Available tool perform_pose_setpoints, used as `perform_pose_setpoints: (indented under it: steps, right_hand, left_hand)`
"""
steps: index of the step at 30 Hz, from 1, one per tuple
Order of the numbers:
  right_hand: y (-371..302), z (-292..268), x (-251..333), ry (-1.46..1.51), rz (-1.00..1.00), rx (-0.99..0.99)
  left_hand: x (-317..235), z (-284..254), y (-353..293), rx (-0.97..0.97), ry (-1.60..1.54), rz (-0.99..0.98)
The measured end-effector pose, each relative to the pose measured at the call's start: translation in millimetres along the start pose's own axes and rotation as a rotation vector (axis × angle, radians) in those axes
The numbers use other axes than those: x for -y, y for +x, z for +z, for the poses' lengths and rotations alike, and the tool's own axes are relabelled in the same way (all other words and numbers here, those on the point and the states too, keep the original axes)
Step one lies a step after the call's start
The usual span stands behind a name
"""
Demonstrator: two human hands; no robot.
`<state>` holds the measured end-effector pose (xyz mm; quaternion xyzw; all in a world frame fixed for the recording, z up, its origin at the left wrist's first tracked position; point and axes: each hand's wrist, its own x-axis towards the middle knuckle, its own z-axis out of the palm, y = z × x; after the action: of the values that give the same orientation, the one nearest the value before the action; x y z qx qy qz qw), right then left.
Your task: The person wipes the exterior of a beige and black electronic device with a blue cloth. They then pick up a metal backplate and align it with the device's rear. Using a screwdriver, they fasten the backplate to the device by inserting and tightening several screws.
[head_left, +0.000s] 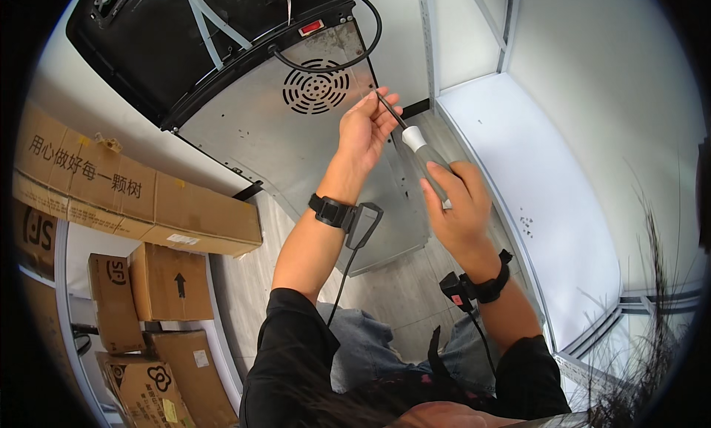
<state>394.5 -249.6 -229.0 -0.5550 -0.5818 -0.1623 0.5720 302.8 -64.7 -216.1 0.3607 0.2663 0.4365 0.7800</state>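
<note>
My right hand [461,198] wraps round the grey and white handle of a screwdriver [422,148]. Its dark shaft slants up and left to my left hand [364,128]. There, my left thumb and forefinger pinch together at the shaft's tip; anything small between them is hidden. The other left fingers are loosely curled. Both hands are over the right edge of a grey metal panel [296,157] with a round slotted vent [316,87]. The panel belongs to a large machine with a black upper part [185,42].
A red switch [312,28] and a looped black cable [380,28] are at the machine's top edge. Cardboard boxes [174,280] fill a rack at left, below a long carton [133,187]. At right stands a white shelf [548,183], with small dark bits [526,222] on it.
</note>
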Motion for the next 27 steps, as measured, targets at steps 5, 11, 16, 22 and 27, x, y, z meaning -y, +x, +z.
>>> perform_pose_setpoints:
  steps: [5,11,16,22,27]
  right_hand:
    - [-2,7,-1,0.014,-0.002,0.000]
    - [-3,10,-1,0.002,-0.010,0.006]
    - [-5,13,-1,-0.004,-0.008,0.017]
    - [-5,16,0,0.002,-0.002,0.016]
    - [4,16,8,0.071,0.033,-0.019]
  left_hand:
    - [-5,-3,2,-0.028,0.032,-0.013]
    - [-5,-9,7,-0.004,0.056,-0.013]
    - [-6,-12,8,0.032,0.122,-0.016]
    - [-8,-7,7,0.035,0.150,-0.028]
    - [-12,-13,6,0.109,0.165,-0.034]
